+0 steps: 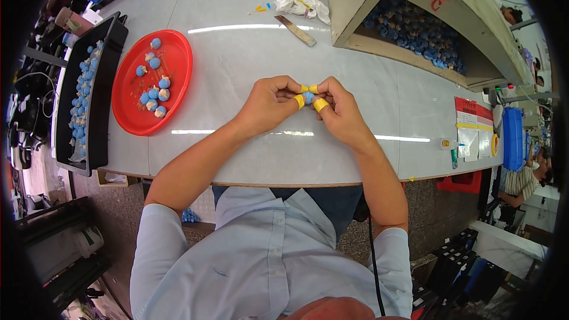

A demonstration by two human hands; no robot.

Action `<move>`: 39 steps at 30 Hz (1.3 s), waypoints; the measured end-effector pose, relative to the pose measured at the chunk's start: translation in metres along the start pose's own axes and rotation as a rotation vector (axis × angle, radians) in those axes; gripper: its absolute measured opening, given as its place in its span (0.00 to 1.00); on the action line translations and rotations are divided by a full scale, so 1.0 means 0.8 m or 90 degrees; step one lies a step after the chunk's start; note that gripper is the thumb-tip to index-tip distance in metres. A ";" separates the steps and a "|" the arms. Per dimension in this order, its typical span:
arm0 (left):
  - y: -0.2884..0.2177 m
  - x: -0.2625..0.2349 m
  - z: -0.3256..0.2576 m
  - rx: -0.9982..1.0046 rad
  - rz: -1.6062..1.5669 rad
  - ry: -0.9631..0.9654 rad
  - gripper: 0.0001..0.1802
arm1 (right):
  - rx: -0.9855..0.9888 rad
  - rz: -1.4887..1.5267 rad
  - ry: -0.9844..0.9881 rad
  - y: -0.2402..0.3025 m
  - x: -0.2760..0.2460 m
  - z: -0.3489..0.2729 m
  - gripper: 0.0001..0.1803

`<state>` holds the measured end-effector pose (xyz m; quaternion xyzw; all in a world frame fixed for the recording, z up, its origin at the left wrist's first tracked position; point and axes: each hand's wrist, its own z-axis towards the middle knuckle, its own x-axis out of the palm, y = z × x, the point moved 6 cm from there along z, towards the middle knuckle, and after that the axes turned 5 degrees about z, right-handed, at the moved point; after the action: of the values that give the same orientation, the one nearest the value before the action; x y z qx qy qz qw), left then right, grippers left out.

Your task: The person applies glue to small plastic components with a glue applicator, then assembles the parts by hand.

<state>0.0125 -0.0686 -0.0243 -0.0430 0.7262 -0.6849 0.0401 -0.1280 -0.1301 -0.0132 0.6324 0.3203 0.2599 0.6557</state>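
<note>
Between my fingertips, above the grey tabletop (249, 160), is a small blue ball-shaped piece (307, 98). My left hand (269, 102) pinches it from the left with thumb and forefinger. From the other side my right hand (341, 109) grips the same piece, also in a pinch. Yellow tape is wrapped round the thumbs and forefingers of both hands. Much of the piece is hidden behind the fingers. Left of my hands stands a round red tray (126, 86) with several similar blue pieces, some showing pale parts, and brownish crumbs.
A black bin (99, 136) with many blue pieces stands at the far left. At the back right, a wooden box (361, 44) holds more. Behind my hands lie a flat metal blade (296, 31) and crumpled tissue (301, 5). Papers (474, 121) and small bottles lie at the right.
</note>
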 end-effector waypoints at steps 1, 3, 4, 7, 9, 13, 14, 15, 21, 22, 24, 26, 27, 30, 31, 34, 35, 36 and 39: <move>-0.001 0.000 0.000 -0.002 0.005 -0.001 0.06 | 0.000 0.000 0.002 -0.001 0.000 0.000 0.04; -0.001 0.000 0.000 -0.003 0.008 -0.001 0.06 | 0.000 0.001 0.005 -0.002 0.000 0.001 0.04; -0.001 0.000 0.000 -0.005 0.012 -0.001 0.06 | 0.000 0.000 0.003 -0.003 0.000 0.001 0.04; -0.002 0.000 0.000 -0.003 0.004 0.001 0.06 | 0.000 0.001 -0.001 -0.003 -0.001 0.001 0.05; -0.001 -0.001 0.000 -0.001 0.007 0.000 0.07 | 0.001 0.004 -0.002 -0.002 -0.001 0.001 0.05; 0.002 -0.001 0.001 0.002 0.000 -0.002 0.08 | 0.000 0.012 -0.001 -0.001 0.000 0.001 0.06; 0.001 -0.001 0.001 0.002 0.000 -0.002 0.08 | -0.003 0.012 -0.002 -0.001 -0.001 0.001 0.06; 0.000 -0.002 0.001 0.002 0.006 -0.003 0.08 | -0.003 0.013 -0.002 0.000 -0.001 0.001 0.06; -0.002 -0.002 0.002 0.020 0.009 -0.001 0.08 | 0.023 0.026 -0.015 0.000 -0.001 0.002 0.07; -0.003 -0.002 0.002 0.020 0.007 0.003 0.08 | 0.032 0.033 -0.010 0.001 -0.001 0.001 0.07; -0.004 -0.001 0.002 0.018 0.011 0.001 0.09 | 0.041 0.040 -0.006 0.000 -0.001 0.001 0.07; -0.004 -0.001 0.002 0.015 0.015 -0.001 0.09 | 0.041 0.053 -0.006 -0.001 -0.001 0.001 0.07; -0.005 -0.001 0.002 0.016 0.015 -0.001 0.09 | 0.041 0.053 -0.005 0.000 -0.001 0.001 0.07; -0.006 -0.001 0.002 0.010 0.015 -0.001 0.09 | 0.058 0.074 -0.010 0.005 0.001 0.000 0.07; -0.005 -0.001 0.002 0.004 0.016 -0.001 0.09 | 0.067 0.082 -0.008 0.005 0.001 0.000 0.07; -0.005 -0.001 0.003 -0.005 0.013 -0.004 0.09 | 0.069 0.094 -0.009 0.004 0.001 0.000 0.08; -0.006 -0.001 0.003 -0.004 0.013 -0.005 0.09 | 0.064 0.098 -0.013 0.004 0.000 0.000 0.08; -0.006 0.000 0.003 -0.006 0.009 -0.004 0.10 | 0.064 0.097 -0.012 0.004 0.000 0.000 0.08; -0.003 -0.001 0.005 -0.004 -0.013 -0.010 0.13 | 0.059 0.104 -0.014 0.007 0.000 0.001 0.08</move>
<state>0.0138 -0.0725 -0.0224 -0.0561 0.7274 -0.6829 0.0388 -0.1270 -0.1300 -0.0075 0.6890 0.2721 0.2904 0.6057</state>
